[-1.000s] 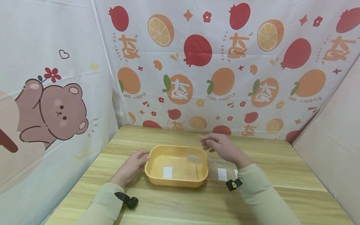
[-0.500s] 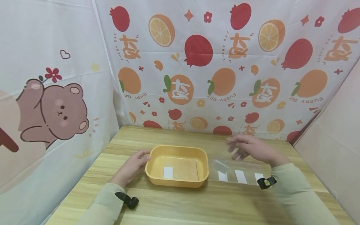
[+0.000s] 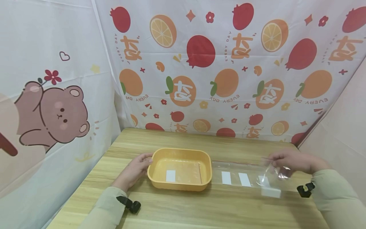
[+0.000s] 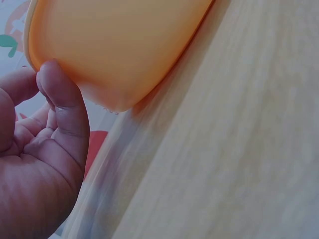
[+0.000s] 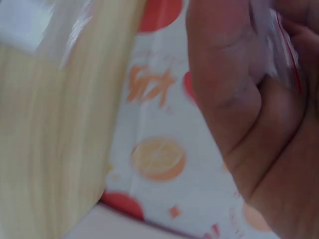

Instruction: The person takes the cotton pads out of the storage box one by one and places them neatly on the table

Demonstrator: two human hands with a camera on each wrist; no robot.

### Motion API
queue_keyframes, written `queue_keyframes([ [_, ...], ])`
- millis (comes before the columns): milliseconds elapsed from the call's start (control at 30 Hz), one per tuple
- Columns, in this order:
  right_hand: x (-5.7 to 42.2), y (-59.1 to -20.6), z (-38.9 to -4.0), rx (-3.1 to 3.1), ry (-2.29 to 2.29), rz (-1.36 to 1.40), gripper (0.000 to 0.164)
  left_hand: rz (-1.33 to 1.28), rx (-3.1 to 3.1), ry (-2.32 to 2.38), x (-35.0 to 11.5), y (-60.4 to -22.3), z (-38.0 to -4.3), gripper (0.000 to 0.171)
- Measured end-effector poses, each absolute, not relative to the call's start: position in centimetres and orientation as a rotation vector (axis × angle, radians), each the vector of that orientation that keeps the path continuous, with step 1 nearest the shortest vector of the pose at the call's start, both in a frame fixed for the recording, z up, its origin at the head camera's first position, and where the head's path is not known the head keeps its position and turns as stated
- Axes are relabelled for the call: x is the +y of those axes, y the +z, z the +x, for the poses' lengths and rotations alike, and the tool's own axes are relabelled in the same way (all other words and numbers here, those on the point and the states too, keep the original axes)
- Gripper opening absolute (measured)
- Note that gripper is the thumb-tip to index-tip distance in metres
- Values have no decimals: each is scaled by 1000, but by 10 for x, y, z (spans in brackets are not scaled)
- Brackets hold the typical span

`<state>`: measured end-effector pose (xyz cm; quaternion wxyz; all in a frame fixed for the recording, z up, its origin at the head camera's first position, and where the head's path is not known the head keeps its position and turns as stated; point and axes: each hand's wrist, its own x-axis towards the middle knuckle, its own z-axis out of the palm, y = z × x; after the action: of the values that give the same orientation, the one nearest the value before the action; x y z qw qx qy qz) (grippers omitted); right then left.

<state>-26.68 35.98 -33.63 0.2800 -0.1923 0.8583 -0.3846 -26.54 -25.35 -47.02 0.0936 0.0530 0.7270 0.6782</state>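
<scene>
A yellow plastic basin [image 3: 179, 187] sits mid-table in the head view. My left hand [image 3: 135, 169] pinches its left rim, thumb inside and fingers outside. In the basin lies a clear zip bag [image 3: 185, 173] with a white label and a red line along one end. To the right, my right hand [image 3: 295, 161] pinches another clear zip bag [image 3: 271, 192], its white label hanging blurred below. In the right wrist view, the red zip line [image 5: 290, 52] shows among the curled fingers. The held bag overlaps the rightmost of the bags on the table.
Beside the basin, clear bags with white labels [image 3: 226, 178] [image 3: 244, 179] lie in a row on the wooden table [image 3: 200, 210]. A fruit-print cloth [image 3: 228, 95] hangs behind the table, and a bear-print cloth [image 3: 94, 95] hangs at the left.
My right hand has moved right, away from over the basin, carrying a clear bag past the row and lower toward the table. My left hand and the basin stay in place.
</scene>
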Motion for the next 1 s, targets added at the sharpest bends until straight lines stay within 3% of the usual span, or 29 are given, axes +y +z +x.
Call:
queue_keyframes([
  [400, 395, -393, -275, 2408, -767, -257, 15, 172, 2156, 2010, -253, -468, -263, 49],
  [500, 400, -411, -281, 2538, -630, -280, 10, 177, 2153, 2011, -252, -468, -263, 50],
  [833, 408, -448, -296, 2910, -387, -334, 20, 189, 2135, 2022, -252, -472, -265, 52],
  [1000, 401, -449, -300, 2979, -349, -355, 10, 202, 2144, 2018, -254, -473, -266, 52],
])
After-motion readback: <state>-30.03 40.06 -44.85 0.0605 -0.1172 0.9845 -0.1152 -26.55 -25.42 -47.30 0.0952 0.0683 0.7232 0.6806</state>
